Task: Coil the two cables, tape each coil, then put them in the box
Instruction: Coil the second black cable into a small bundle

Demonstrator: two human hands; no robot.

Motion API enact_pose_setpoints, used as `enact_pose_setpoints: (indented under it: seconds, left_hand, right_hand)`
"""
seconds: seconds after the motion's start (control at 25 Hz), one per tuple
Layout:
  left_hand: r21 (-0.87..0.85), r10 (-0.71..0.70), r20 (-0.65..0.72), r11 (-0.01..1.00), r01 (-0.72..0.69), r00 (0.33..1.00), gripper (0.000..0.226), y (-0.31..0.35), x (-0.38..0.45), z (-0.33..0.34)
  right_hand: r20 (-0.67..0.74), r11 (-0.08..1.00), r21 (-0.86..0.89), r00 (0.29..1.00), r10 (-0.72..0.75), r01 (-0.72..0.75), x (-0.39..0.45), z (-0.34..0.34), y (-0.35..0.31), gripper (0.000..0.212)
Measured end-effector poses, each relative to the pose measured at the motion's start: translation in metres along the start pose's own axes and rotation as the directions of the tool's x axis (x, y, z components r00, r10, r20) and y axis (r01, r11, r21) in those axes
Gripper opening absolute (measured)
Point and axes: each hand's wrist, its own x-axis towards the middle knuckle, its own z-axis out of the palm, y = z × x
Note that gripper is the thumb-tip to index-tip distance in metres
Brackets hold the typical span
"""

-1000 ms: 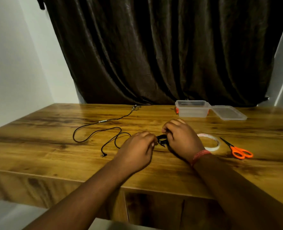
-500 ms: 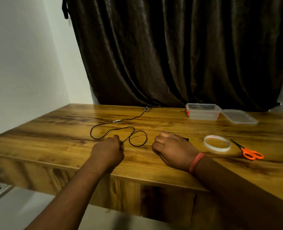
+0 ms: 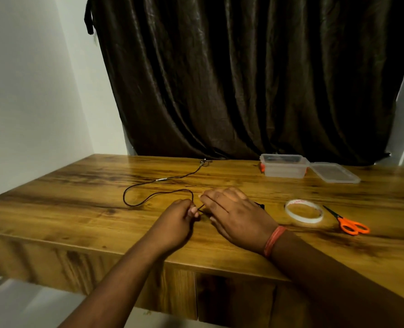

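A thin black cable [image 3: 158, 193] lies in a loose loop on the wooden table [image 3: 77, 200], its far end [image 3: 205, 161] near the curtain. My left hand [image 3: 178, 218] pinches the near end of this cable. My right hand [image 3: 235, 214] lies just to the right, fingers stretched out over the stretch of cable that leaves my left hand. A bit of a second black cable [image 3: 261, 205] peeks out behind my right hand; most of it is hidden. The clear plastic box [image 3: 283, 170] stands open at the back right.
The box's lid [image 3: 334, 173] lies flat beside the box. A roll of clear tape [image 3: 304, 212] and orange-handled scissors [image 3: 349, 224] lie right of my right hand. A dark curtain [image 3: 243, 79] hangs behind the table; the table's front edge is close to me.
My left hand left the small black bundle and took the loose cable's near end. My right hand uncurled from a fist and moved left to the cable. The cable's loop has shrunk.
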Motion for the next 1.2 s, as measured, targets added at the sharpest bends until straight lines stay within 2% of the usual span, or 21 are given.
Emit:
enact_pose_setpoints:
  seconds: [0.04, 0.12, 0.16, 0.24, 0.32, 0.4, 0.52, 0.6, 0.72, 0.8, 0.88, 0.96, 1.04, 1.12, 1.2]
  left_hand:
    - [-0.164, -0.002, 0.050, 0.986, 0.011, 0.999, 0.026, 0.004, 0.002, 0.008]
    - [-0.452, 0.043, 0.146, 0.892, 0.028, 0.988, 0.030, 0.011, 0.006, 0.023]
    - [-0.560, 0.079, 0.166, 0.828, 0.028, 0.983, 0.029, 0.013, 0.008, 0.028]
    - [-0.720, 0.119, 0.212, 0.691, 0.072, 0.970, 0.026, 0.018, 0.014, 0.033]
    - [-0.792, 0.145, 0.279, 0.594, 0.142, 0.949, 0.025, 0.028, 0.022, 0.030]
    - [-0.822, 0.179, 0.314, 0.542, 0.172, 0.932, 0.026, 0.038, 0.034, 0.025]
    - [-0.878, 0.187, 0.284, 0.444, 0.177, 0.940, 0.025, 0.036, 0.055, 0.022]
    - [-0.913, 0.149, 0.266, 0.356, 0.199, 0.952, 0.024, 0.025, 0.063, 0.022]
    - [-0.943, 0.176, 0.240, 0.277, 0.186, 0.955, 0.023, 0.012, 0.066, 0.020]
    - [-0.969, 0.219, 0.198, 0.194, 0.156, 0.955, 0.022, 0.012, 0.065, 0.019]
    - [-0.984, 0.256, 0.162, 0.116, 0.137, 0.953, 0.028, 0.015, 0.064, 0.018]
    - [-0.990, 0.216, 0.132, 0.083, 0.117, 0.967, 0.027, 0.019, 0.064, 0.017]
    - [-0.996, 0.149, 0.084, 0.046, 0.078, 0.985, 0.028, 0.021, 0.064, 0.016]
    - [-0.999, 0.099, 0.024, 0.027, 0.022, 0.995, 0.034, 0.022, 0.064, 0.014]
    - [-0.998, 0.020, -0.016, 0.064, -0.018, 1.000, 0.033, 0.023, 0.065, 0.014]
  right_hand:
    - [-0.006, 0.999, -0.030, 1.000, 0.011, -0.011, 0.000, 0.000, 0.001, 0.046]
    - [-0.016, 0.998, -0.031, 0.998, 0.063, -0.063, -0.001, 0.003, 0.007, 0.036]
    - [-0.025, 0.994, 0.029, 0.994, 0.107, -0.106, -0.002, 0.004, 0.012, 0.027]
    - [-0.039, 0.937, 0.271, 0.971, 0.238, -0.219, -0.007, 0.002, 0.018, 0.014]
    - [-0.018, 0.807, 0.498, 0.927, 0.374, -0.316, -0.006, -0.001, 0.023, 0.014]
    - [-0.029, 0.670, 0.638, 0.857, 0.514, -0.381, 0.006, 0.000, 0.028, 0.018]
    - [-0.004, 0.472, 0.751, 0.712, 0.702, -0.461, 0.034, 0.014, 0.033, 0.022]
    - [0.022, 0.406, 0.780, 0.670, 0.742, -0.476, 0.043, 0.026, 0.031, 0.017]
    - [0.003, 0.471, 0.738, 0.700, 0.714, -0.483, 0.039, 0.032, 0.028, 0.009]
    - [0.005, 0.543, 0.699, 0.763, 0.646, -0.465, 0.034, 0.030, 0.025, 0.011]
    - [0.081, 0.651, 0.588, 0.836, 0.543, -0.480, 0.032, 0.025, 0.017, 0.021]
    - [0.166, 0.773, 0.366, 0.854, 0.493, -0.518, 0.034, 0.020, 0.009, 0.024]
    - [0.167, 0.835, 0.236, 0.867, 0.469, -0.497, 0.034, 0.017, 0.004, 0.022]
    - [0.112, 0.860, 0.235, 0.891, 0.440, -0.454, 0.032, 0.016, 0.002, 0.024]
    - [0.078, 0.864, 0.274, 0.906, 0.417, -0.422, 0.032, 0.015, 0.001, 0.024]
